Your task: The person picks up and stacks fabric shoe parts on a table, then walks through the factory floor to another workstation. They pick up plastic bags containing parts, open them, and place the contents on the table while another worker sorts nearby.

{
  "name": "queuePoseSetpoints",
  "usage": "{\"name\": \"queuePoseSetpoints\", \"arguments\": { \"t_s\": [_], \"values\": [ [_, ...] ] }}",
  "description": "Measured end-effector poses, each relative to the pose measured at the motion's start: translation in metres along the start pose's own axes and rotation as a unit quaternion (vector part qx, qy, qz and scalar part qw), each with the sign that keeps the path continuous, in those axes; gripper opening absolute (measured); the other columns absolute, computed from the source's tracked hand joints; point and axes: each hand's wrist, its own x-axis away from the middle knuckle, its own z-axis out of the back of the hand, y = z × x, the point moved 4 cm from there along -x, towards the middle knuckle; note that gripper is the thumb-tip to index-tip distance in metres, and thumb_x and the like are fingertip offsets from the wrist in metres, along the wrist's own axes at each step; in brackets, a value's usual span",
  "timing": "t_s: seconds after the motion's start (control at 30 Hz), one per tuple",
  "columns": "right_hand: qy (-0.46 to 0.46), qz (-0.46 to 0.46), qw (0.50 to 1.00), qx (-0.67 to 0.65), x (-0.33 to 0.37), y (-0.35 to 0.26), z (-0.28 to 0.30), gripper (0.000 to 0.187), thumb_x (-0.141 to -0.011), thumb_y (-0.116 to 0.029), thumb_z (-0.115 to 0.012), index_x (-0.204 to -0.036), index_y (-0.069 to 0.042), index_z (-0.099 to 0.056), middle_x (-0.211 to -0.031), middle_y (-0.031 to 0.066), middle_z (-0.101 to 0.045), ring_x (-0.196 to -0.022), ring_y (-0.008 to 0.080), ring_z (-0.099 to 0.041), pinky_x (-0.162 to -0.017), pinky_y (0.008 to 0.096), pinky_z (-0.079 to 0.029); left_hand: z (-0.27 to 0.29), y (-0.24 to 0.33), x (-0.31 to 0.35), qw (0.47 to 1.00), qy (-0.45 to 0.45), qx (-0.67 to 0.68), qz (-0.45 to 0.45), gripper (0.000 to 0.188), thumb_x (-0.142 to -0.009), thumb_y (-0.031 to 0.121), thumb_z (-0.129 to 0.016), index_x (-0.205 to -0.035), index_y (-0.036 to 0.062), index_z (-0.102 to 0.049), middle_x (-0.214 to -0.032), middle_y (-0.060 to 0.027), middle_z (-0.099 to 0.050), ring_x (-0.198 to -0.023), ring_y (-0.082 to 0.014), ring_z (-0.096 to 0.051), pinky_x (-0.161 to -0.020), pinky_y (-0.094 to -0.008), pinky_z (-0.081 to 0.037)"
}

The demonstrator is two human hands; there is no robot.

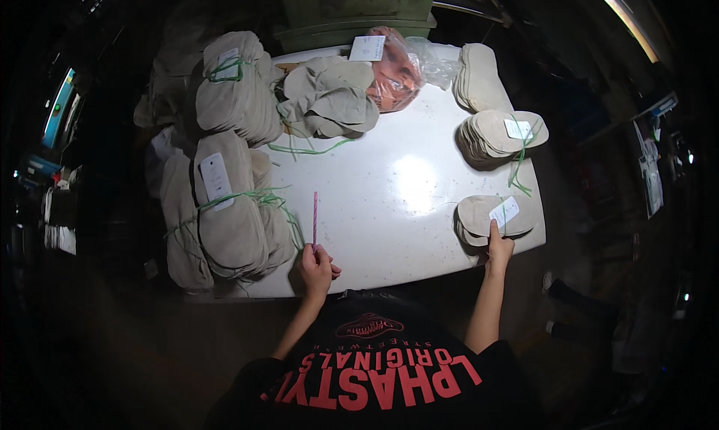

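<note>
My left hand point(318, 270) is closed around a slim pink striped pencil or pen point(315, 216), which points up and away over the white table. At the table's near right, my right hand point(499, 249) grips the near edge of a small bundle of grey-beige insole-shaped pieces point(473, 214). One digit lies on the white tag point(504, 214) on top; the other fingers are folded and partly hidden. Just beyond sits a thicker tagged stack point(487, 130) tied with green string. Nearest my left hand is a large tied bundle point(236, 231) with a white tag.
Another tied stack point(232, 97) stands at the far left. Loose pieces point(329, 93) lie at the back beside a clear bag of orange-brown material point(395, 74). An untied pile point(479, 78) is at the back right. The white table point(374, 243) borders a green cabinet point(359, 7).
</note>
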Motion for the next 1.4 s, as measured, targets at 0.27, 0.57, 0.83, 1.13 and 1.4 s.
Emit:
{"name": "queuePoseSetpoints", "arguments": {
  "t_s": [0.27,0.57,0.83,1.13,1.4],
  "values": [
    [-0.132,-0.036,0.972,-0.193,0.014,-0.02,-0.032,0.052,-0.084,-0.014,-0.074,-0.127,0.004,-0.049,-0.118,0.0165,-0.062,-0.098,0.0273,-0.066,-0.075,0.0412,-0.057,0.005,-0.006,0.0,0.996,-0.022,0.078,-0.021,0.024,-0.104,0.016,-0.049,-0.086,0.0014,-0.044,-0.066,-0.0079,-0.055,-0.047,-0.0169,-0.064,-0.036,-0.0275,-0.048],
    [-0.39,-0.067,0.905,-0.158,0.148,-0.061,-0.132,0.045,-0.083,-0.012,-0.064,-0.122,-0.004,-0.042,-0.103,0.0116,-0.061,-0.099,0.025,-0.061,-0.089,0.0391,-0.051,0.008,-0.027,-0.003,0.976,0.001,0.216,0.034,0.026,-0.108,0.026,-0.042,-0.096,0.0027,-0.042,-0.076,-0.0084,-0.055,-0.049,-0.0194,-0.064,-0.039,-0.0283,-0.051],
    [-0.651,0.015,0.736,-0.182,0.246,-0.113,-0.254,0.047,-0.086,-0.01,-0.068,-0.127,-0.007,-0.045,-0.101,0.0119,-0.065,-0.092,0.0224,-0.067,-0.084,0.0341,-0.054,0.012,-0.073,-0.004,0.964,-0.01,0.214,0.156,0.033,-0.108,0.033,-0.039,-0.1,0.0009,-0.041,-0.082,-0.0153,-0.062,-0.05,-0.026,-0.065,-0.039,-0.0326,-0.05],
    [-0.523,0.291,0.776,0.198,0.239,-0.05,-0.314,0.076,-0.084,-0.051,-0.071,-0.137,-0.002,-0.046,-0.102,0.0256,-0.069,-0.093,0.038,-0.068,-0.083,0.043,-0.053,0.021,-0.014,0.001,0.981,-0.036,0.192,0.001,0.04,-0.109,0.037,-0.033,-0.094,0.0023,-0.045,-0.075,-0.0133,-0.057,-0.049,-0.0234,-0.064,-0.038,-0.03,-0.05],
    [-0.606,0.249,0.725,0.213,0.232,-0.051,-0.269,0.065,-0.093,-0.046,-0.066,-0.139,-0.004,-0.047,-0.105,0.0208,-0.069,-0.095,0.0278,-0.067,-0.086,0.037,-0.052,0.022,-0.013,-0.003,0.971,-0.108,0.208,0.034,0.034,-0.108,0.035,-0.032,-0.092,0.0068,-0.039,-0.072,-0.0158,-0.058,-0.05,-0.0236,-0.062,-0.042,-0.0341,-0.054]
  ]
}}
